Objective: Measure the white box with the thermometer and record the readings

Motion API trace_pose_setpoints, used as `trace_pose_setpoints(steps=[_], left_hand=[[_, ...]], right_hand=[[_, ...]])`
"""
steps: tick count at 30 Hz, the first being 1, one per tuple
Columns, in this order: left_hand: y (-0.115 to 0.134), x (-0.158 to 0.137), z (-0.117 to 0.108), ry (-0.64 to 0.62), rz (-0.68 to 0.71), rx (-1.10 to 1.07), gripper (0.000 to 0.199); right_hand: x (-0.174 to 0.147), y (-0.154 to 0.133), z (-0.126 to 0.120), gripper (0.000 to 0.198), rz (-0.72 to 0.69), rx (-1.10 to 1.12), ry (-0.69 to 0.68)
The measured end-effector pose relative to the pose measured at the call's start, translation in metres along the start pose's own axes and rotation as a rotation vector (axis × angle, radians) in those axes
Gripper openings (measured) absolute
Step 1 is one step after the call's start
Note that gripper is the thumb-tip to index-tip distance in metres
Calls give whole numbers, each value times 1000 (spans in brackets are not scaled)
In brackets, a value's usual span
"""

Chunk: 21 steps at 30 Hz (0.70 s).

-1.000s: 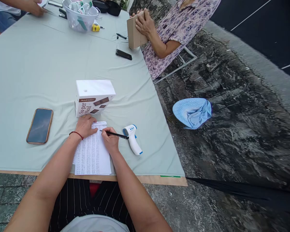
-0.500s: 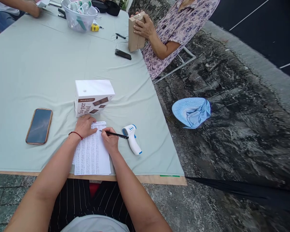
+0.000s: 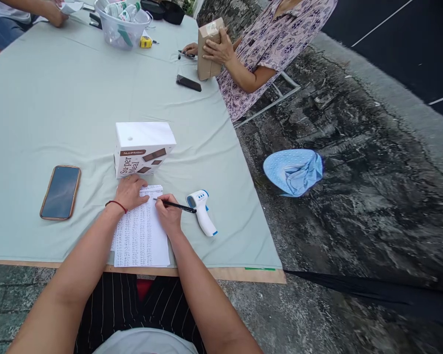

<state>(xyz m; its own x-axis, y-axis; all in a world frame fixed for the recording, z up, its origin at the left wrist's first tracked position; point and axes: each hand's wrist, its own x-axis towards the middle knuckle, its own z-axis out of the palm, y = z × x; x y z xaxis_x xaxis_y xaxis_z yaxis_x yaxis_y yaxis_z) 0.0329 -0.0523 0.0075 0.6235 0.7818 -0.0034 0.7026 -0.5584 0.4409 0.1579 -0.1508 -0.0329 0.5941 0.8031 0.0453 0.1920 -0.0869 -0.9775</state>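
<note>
My right hand grips a black pen, its tip at the upper part of a paper sheet covered in columns of small handwriting. Flat on the sheet's upper left lies my left hand, fingers spread and holding nothing. Just beyond it stands a white box printed "Su-per Meal". To the right of the pen rests a white and blue infrared thermometer. A smartphone in a brown case lies to the left.
A plastic basket with bottles and a yellow tape measure are at the back. Another person holds a cardboard box near a dark phone. A blue hat lies beyond the cloth-covered table's right edge.
The person across has lowered one hand from the cardboard box to the pen on the table. At the upper left, another person's hand has shifted with a paper. My hands look nearly unchanged.
</note>
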Motion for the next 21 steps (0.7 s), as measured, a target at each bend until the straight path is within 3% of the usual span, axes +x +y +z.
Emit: trace_pose_setpoints(steps=[21], left_hand=[[-3, 1, 4, 24, 20, -11, 29]], right_hand=[[-1, 1, -1, 12, -15, -6, 34]])
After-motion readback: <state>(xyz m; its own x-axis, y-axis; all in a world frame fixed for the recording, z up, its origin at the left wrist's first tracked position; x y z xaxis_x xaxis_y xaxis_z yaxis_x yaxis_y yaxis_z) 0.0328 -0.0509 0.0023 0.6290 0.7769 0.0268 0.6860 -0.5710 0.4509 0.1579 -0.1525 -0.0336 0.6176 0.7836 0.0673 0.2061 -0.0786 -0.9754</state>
